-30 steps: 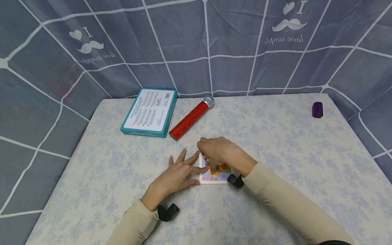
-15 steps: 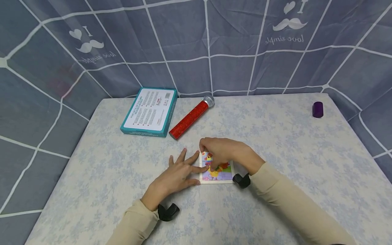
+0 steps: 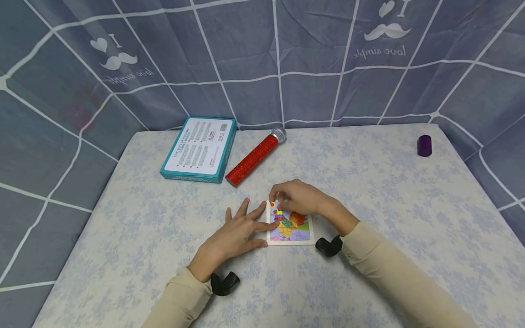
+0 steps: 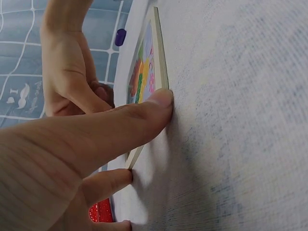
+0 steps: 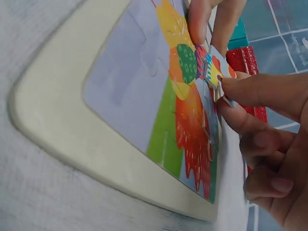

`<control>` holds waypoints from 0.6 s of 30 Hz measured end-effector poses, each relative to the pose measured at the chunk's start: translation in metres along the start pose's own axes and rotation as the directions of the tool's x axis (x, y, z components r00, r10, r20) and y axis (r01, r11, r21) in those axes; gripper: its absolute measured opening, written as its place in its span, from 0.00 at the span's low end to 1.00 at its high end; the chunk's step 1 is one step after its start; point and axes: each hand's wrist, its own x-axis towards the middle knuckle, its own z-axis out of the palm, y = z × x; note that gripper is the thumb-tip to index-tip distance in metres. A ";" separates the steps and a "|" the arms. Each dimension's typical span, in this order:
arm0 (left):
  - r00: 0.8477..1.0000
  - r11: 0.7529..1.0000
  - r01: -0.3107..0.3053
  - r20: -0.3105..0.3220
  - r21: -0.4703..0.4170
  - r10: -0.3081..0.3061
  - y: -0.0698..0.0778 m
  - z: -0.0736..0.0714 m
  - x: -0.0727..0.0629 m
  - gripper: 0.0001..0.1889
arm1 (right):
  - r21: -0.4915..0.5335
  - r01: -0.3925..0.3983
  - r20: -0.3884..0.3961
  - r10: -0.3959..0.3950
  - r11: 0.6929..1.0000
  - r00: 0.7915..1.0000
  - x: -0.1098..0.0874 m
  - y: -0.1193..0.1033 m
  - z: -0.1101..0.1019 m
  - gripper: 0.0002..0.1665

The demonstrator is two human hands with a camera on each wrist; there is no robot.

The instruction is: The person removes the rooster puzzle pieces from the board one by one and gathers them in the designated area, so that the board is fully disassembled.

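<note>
A small jigsaw puzzle [image 3: 303, 233] in a pale frame lies on the table, picturing a colourful rooster. My left hand [image 3: 234, 234] lies at its left side with fingers spread. The thumb rests on the frame's near corner, as the left wrist view shows, and the index fingertip [image 5: 197, 24] touches the picture. My right hand [image 3: 305, 198] is over the puzzle's far left part. In the right wrist view its thumb and index finger pinch a puzzle piece [image 5: 215, 71] with the rooster's yellow face, tilted up from the surrounding pieces.
Behind the puzzle lie a red glittery microphone [image 3: 252, 159] and a teal and white box [image 3: 198, 146]. A small purple cylinder [image 3: 424, 146] stands at the far right. A grey checked curtain [image 3: 311, 54] hangs along the table's far edge.
My right hand has shifted right and its fingers have moved from the picture's middle toward the rooster's head, uncovering more of the puzzle. My left hand has stayed in place.
</note>
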 end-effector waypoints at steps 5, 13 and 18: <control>1.000 1.000 0.005 0.000 0.003 -0.005 0.000 0.000 0.000 0.27 | 0.142 -0.041 -0.021 0.044 0.989 0.999 -0.001 0.003 0.000 0.11; 1.000 1.000 0.010 -0.002 0.000 -0.010 0.001 0.000 0.000 0.27 | 0.293 -0.075 -0.032 0.088 0.953 0.996 -0.004 0.012 0.002 0.10; 1.000 1.000 0.012 -0.003 -0.004 -0.012 0.001 0.000 0.000 0.26 | 0.388 -0.120 -0.036 0.145 0.914 0.989 -0.010 0.018 -0.002 0.10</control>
